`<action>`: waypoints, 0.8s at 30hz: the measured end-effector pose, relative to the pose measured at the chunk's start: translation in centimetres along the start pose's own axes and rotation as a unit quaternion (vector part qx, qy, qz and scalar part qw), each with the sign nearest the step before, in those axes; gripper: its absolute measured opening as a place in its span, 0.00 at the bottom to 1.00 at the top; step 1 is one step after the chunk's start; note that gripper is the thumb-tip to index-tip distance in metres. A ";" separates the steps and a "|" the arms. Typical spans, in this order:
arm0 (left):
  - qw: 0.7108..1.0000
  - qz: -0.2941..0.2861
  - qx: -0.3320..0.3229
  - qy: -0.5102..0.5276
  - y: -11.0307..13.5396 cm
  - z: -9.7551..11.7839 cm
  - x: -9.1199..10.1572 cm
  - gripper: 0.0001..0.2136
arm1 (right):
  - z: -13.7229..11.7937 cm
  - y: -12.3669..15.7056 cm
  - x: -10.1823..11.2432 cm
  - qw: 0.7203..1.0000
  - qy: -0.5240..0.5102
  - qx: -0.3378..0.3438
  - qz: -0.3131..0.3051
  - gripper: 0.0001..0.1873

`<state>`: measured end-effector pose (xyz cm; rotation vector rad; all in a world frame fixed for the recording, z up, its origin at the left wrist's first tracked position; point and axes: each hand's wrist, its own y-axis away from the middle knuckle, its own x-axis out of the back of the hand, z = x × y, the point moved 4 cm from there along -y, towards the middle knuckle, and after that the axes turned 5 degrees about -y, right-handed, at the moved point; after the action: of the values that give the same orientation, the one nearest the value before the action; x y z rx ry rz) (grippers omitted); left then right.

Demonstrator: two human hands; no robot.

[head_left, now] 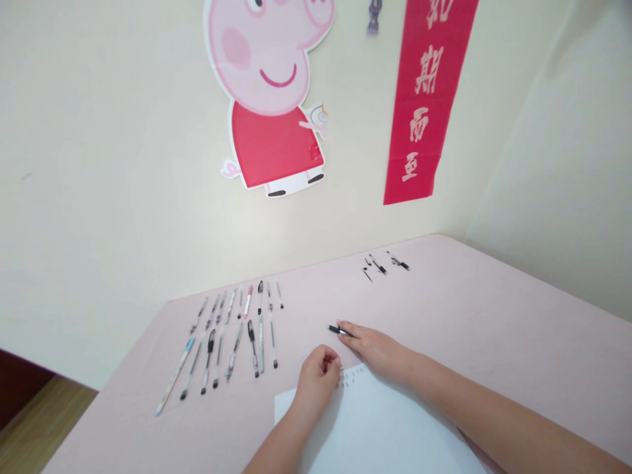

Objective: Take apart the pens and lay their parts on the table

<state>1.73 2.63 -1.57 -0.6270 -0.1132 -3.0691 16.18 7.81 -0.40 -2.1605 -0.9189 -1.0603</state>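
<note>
Under the fingers of my right hand (372, 349) is a black pen (338, 329), its tip pointing left, low over the table. My left hand (318, 378) is closed, thumb and fingers curled together, at the upper left part of a white sheet of paper (390, 421). Whatever may be inside that curl is hidden. Small dark marks show on the paper near its top edge, between the two hands. My right wrist crosses the sheet's upper right side.
Several pens and refills lie in two rows at left on the pink tabletop (316, 303), among them a light blue-capped pen (175, 375). Small black pen parts (379, 265) lie near the back wall. A cartoon pig cutout (276, 145) and a red banner (419, 118) hang above.
</note>
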 end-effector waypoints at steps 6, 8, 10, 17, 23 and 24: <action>1.000 0.000 0.011 -0.001 0.1 -0.1 0.0 0.02 | 1.8 -1.3 0.6 0.998 0.043 -0.040 0.027 0.23; 1.000 -0.001 0.010 0.000 0.1 -0.1 0.0 0.01 | 2.7 -1.9 1.0 0.995 0.063 -0.064 0.037 0.25; 1.000 0.000 0.008 -0.001 0.1 -0.1 0.0 0.01 | 3.7 -2.5 1.4 0.992 0.076 -0.091 0.044 0.29; 1.000 -0.001 0.011 -0.015 0.0 -0.1 0.0 0.02 | 7.1 -5.4 2.2 0.977 0.110 -0.171 0.058 0.34; 1.000 -0.003 0.010 -0.021 0.0 -0.2 -0.1 0.02 | 9.5 -8.9 2.6 0.960 0.107 -0.253 0.062 0.34; 1.000 -0.001 0.009 -0.023 0.0 -0.2 -0.1 0.02 | 9.8 -9.5 2.6 0.957 0.108 -0.263 0.063 0.34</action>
<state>1.72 2.56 -1.81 -0.6973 -0.1418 -3.0526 14.44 21.50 -1.75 -2.4078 -0.4163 -1.5744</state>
